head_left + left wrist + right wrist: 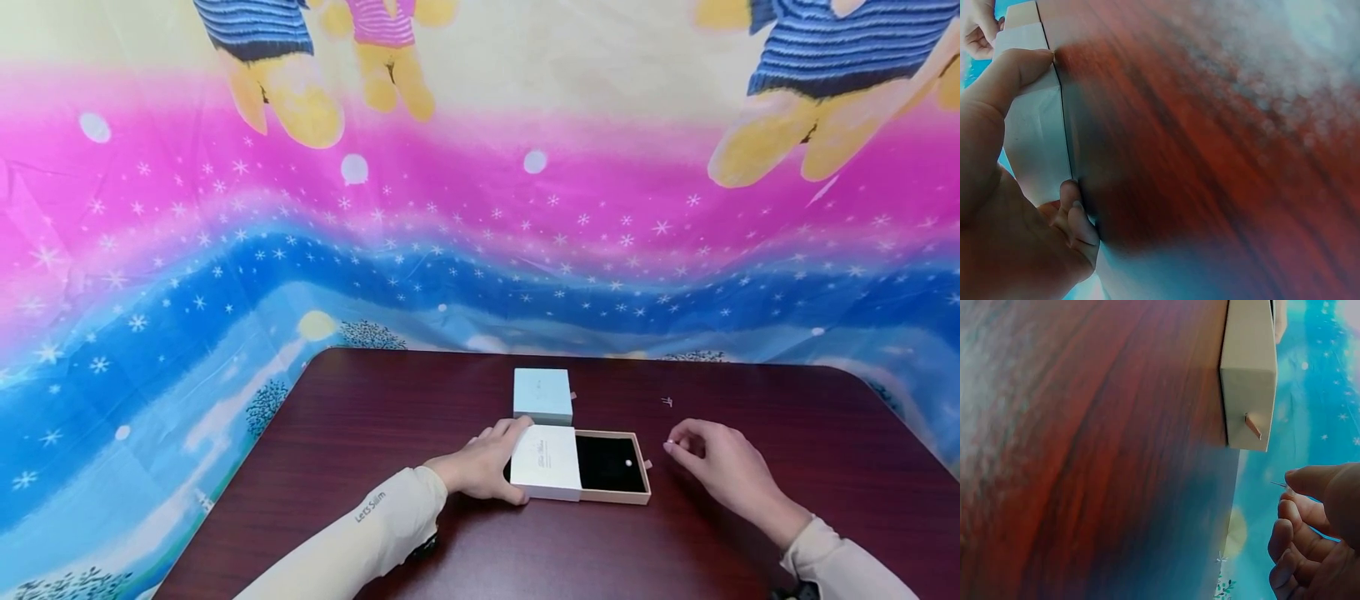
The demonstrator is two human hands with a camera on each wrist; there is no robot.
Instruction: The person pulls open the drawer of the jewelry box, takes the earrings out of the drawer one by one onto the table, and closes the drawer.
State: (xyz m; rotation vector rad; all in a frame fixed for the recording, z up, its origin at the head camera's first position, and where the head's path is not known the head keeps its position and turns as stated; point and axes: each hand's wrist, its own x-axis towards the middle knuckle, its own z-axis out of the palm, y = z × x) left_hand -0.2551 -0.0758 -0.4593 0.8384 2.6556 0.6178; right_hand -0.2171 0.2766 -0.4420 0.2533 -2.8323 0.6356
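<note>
My left hand (480, 468) grips the white sleeve (551, 462) of a jewellery box at its left end, thumb on the near side and fingers on the far side. The drawer (617, 498) is pulled out to the right. Its black pad (604, 468) bears one small white bead-like stud (628, 462). Right of the drawer, my right hand (726, 468) is raised off the table. Thumb and forefinger pinch a small stud earring (1280, 485) whose thin pin sticks out; its head is mostly hidden by the fingertips. A pull tab (1252, 426) shows on the drawer's end.
Behind the white box, very close to it, stands a pale blue-green box (542, 392) with a small tab on its right. Tiny light-coloured pieces (667, 402) lie farther back on the right of the dark wooden table (360, 417). A patterned cloth (480, 200) hangs behind the table.
</note>
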